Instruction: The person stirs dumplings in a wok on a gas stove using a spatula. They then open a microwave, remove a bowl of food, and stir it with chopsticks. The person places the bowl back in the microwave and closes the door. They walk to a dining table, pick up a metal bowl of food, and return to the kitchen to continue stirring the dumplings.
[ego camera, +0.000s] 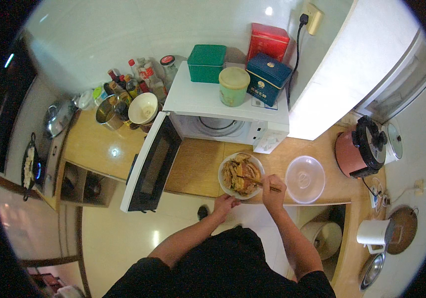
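Observation:
A white bowl (222, 186) heaped with cooked meat pieces (241, 175) sits on the wooden counter, just in front of a white microwave oven (175, 100). In my right hand (273, 190) is a pair of chopsticks (256, 181), their tips down in the meat. My left hand (226, 205) is at the near rim of the bowl, by the counter's front edge; its fingertips are partly hidden, so I cannot tell how firmly they grip. To the right of the bowl lies a round clear plastic cover (305, 180). The microwave door (156, 164) stands open on the left, showing a glass turntable (220, 126) inside.
Tins and a green canister (234, 87) stand on the microwave. A red electric pressure cooker (354, 152) and a white jug (374, 231) are on the right. Bottles, a steel pot (109, 113) and a bowl (143, 108) crowd the left. A pan (29, 167) sits over a blue flame.

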### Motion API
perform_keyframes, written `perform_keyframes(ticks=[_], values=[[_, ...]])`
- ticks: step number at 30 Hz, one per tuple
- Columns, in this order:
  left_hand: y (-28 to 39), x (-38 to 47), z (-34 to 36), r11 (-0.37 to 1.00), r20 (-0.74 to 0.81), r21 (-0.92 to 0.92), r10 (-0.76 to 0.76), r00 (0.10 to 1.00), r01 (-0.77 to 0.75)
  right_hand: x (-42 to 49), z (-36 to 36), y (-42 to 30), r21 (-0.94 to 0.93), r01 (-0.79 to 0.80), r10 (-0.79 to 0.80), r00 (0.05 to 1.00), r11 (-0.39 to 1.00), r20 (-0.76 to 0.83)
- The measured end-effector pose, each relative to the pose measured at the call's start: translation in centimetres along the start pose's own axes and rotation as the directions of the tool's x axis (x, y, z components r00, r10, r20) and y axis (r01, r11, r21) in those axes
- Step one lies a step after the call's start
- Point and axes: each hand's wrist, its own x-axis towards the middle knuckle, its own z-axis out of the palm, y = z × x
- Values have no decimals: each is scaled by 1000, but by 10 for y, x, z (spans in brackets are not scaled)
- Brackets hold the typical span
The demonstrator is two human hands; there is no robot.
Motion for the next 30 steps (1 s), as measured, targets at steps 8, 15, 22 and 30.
perform_keyframes(ticks=[8,15,22,30], values=[[10,7,-28,998,-22,53,24,999,-22,17,-18,1,-21,-48,47,999,999,-21],[27,-2,-49,991,38,124,42,998,-47,9,-16,55,257,-381,394,919,888,-1],[36,-8,-53,993,21,118,21,1000,-23,9,-18,35,414,-457,499,866,787,7],[38,-13,-53,993,31,121,9,999,-12,1,-2,61,637,-503,651,759,585,3]])
